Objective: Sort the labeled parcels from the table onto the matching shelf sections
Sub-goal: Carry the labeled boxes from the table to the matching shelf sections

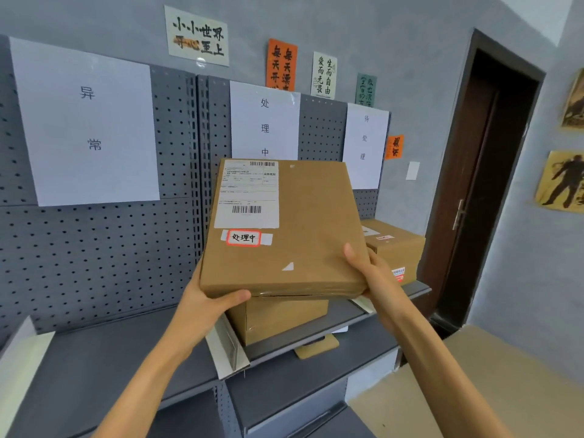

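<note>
At the left end of the grey shelf (104,352), a white sign (85,121) reading 异常 hangs on the pegboard back above a bare stretch of board. The left hand (205,303) has its grip closed on the near left corner of a flat brown parcel (309,226), thumb on top; the parcel, tagged 处理中, is held tilted just over a smaller box (278,317) at the shelf's front edge, under the matching 处理中 sign (264,121). The right hand (368,270) clamps the parcel's near right corner, and past it another carton (395,248) sits at the shelf's right end below the 待处理 sign (365,143).
</note>
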Demonstrator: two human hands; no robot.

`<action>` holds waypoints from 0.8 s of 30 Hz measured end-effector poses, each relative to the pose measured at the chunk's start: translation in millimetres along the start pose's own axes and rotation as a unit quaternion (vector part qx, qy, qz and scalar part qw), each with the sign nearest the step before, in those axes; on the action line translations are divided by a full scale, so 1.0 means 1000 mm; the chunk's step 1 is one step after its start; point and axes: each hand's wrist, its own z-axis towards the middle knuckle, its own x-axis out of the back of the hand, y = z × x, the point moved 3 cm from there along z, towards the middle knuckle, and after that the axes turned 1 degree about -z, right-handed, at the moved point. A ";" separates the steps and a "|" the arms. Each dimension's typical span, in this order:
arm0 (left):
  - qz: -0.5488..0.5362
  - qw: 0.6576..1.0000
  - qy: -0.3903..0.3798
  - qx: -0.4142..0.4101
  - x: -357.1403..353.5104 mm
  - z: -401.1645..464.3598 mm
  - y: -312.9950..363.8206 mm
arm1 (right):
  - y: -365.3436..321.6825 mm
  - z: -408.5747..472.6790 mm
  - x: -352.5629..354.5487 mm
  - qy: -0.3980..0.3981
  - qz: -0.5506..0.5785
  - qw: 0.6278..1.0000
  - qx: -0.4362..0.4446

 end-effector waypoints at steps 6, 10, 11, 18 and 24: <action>0.032 0.998 0.056 0.007 -0.012 0.040 -0.015 | 0.016 0.053 0.010 -0.111 0.023 0.993 0.042; 0.037 0.994 0.104 0.017 -0.024 0.062 -0.020 | 0.031 0.096 0.016 -0.154 0.019 0.987 0.037; 0.036 0.992 0.117 0.019 -0.029 0.067 -0.020 | 0.036 0.108 0.017 -0.158 0.016 0.987 0.037; 0.042 0.985 0.159 0.045 -0.058 0.099 -0.030 | 0.061 0.173 0.024 -0.165 0.015 0.986 0.029; 0.063 0.981 0.168 0.075 -0.069 0.113 -0.046 | 0.089 0.207 0.024 -0.186 0.003 0.983 0.002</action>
